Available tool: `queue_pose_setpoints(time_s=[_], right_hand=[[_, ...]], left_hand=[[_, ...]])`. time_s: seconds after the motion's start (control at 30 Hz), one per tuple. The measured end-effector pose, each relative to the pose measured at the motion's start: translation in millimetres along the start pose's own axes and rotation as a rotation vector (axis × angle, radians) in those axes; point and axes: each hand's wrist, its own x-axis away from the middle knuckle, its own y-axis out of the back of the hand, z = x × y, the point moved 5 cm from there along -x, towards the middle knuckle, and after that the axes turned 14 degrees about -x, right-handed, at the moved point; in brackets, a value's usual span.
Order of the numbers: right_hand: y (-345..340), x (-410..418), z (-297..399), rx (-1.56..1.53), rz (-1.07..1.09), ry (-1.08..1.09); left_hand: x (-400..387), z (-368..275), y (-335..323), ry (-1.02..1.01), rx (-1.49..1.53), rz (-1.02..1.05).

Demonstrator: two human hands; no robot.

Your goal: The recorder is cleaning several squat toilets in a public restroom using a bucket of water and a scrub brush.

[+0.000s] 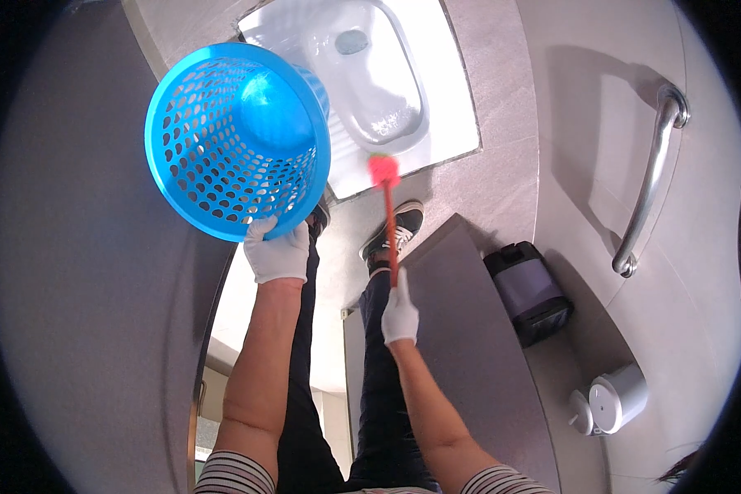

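Note:
My left hand [276, 250], in a white glove, grips the rim of a blue perforated plastic basket [238, 230], thumb inside it. The basket is tilted so that its inside faces me, and nothing shows in it. In my gloved right hand [400, 315] is the handle of a red toilet brush [391, 228]. The brush's blurred red head points away from me, over the near edge of a white ceramic squat toilet [414, 139]. Water shows in the toilet's bowl. The basket hides part of the toilet's left side.
Dark partition panels stand at left [99, 247] and at lower right [469, 321]. A steel grab bar [648, 185] is fixed to the right wall. Beyond the right panel are a black and grey bin [528, 290] and a white cylindrical dispenser [620, 398]. My shoes [410, 219] stand before the toilet.

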Motion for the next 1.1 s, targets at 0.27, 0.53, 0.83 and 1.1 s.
queue_pose_setpoints(time_s=[0.27, 0.53, 0.83, 1.1], right_hand=[[-55, 22, -33, 0.164, 0.161, -0.089], [-29, -74, 31, -0.025, -0.051, 0.121], [-58, 14, -28, 0.022, 0.089, -0.043], [12, -96, 85, 0.106, 0.017, 0.028]], left_hand=[[-3, -3, 3, 0.017, -0.022, -0.022], [-6, -5, -3, 0.019, -0.043, -0.020], [-3, -3, -7, 0.047, -0.032, 0.017], [-2, 1, -7, 0.037, -0.048, -0.037]])
